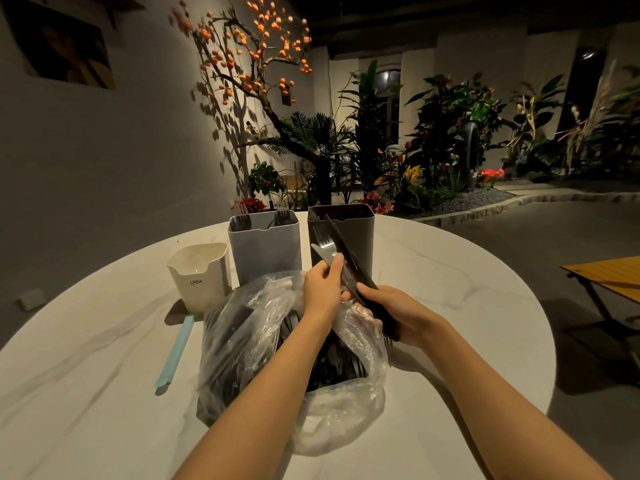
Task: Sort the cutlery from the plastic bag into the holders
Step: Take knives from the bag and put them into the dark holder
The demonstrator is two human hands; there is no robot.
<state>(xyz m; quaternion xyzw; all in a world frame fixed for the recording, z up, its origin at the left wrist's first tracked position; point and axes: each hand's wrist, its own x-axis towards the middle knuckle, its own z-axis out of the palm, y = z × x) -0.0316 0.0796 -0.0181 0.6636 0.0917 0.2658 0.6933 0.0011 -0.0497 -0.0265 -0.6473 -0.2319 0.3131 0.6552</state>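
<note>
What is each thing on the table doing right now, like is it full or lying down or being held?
plastic bag: open, holding dark cutlery.
blue-grey holder: upright, forks inside.
dark grey holder: upright.
white holder: upright, looks empty.
light blue stick: lying flat.
left hand: grips a knife and fork.
right hand: grips dark cutlery.

Pretty dim, warm-toned scene overall. The round white marble-look table is lit from above, shadows being thrown leftward. Strong fisheye bending is seen at the edges, and dark corners are left murky.
</note>
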